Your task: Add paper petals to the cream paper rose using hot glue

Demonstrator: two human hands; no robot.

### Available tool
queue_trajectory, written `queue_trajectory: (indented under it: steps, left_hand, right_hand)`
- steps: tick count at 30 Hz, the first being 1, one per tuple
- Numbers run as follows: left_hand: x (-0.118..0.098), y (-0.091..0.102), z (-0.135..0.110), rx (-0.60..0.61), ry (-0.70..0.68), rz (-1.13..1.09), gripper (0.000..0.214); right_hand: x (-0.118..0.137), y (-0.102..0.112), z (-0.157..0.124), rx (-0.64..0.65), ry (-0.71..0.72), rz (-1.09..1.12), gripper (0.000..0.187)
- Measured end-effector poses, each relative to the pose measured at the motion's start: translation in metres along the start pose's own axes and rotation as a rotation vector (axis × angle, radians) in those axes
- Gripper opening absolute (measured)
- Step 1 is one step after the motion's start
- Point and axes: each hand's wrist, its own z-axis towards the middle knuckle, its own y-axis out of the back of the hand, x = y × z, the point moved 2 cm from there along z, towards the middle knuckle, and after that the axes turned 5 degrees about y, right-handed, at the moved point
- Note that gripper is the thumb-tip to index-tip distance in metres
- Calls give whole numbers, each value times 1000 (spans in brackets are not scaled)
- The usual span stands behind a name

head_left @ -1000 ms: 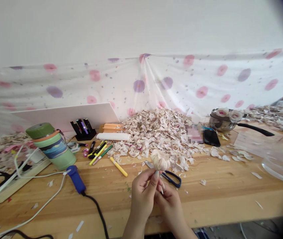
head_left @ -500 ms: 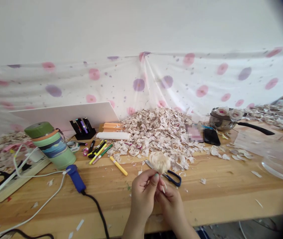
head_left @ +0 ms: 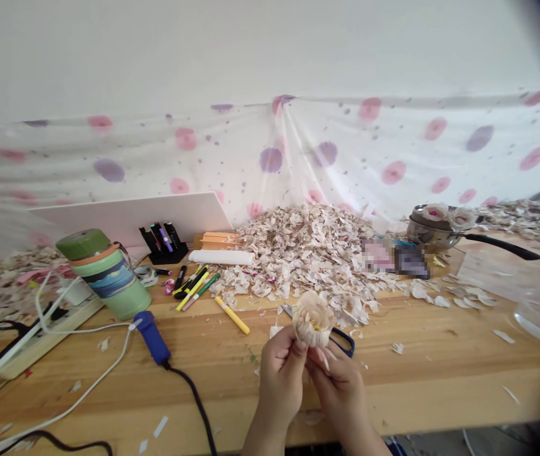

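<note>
Well, the left hand (head_left: 282, 380) and right hand (head_left: 339, 389) were both closed on a pale petal flower (head_left: 314, 320), holding it up over the table (head_left: 232, 396), with the fingers pinched around its base. Partly behind the flower and hands lay blue-handled scissors (head_left: 343, 342), their blades pointing left. Just beyond rose a large heap of petals (head_left: 302, 259), with loose scraps scattered around it. A yellow marker (head_left: 232, 315) lay left of the flower, near more markers (head_left: 194, 288) and a white roll (head_left: 221, 256). Farther left stood a green bottle (head_left: 106, 275) beside a blue tool (head_left: 152, 337) with a black cord, while a saucepan (head_left: 435, 231) holding flowers sat at the right
</note>
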Motion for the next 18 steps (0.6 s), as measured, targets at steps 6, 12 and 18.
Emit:
queue_trajectory:
  steps: [6, 12, 18]
  left_hand:
    - [5, 2, 0, -29, 5, -30, 32]
    - [7, 2, -1, -21, 6, -52, 34]
    - [5, 4, -1, -39, 27, -45, 33]
  right_hand:
    - [3, 0, 2, -21, -31, -8, 26]
    - [2, -1, 1, -15, -60, 7, 30]
    - [-1, -1, -4, 14, -98, 22, 20]
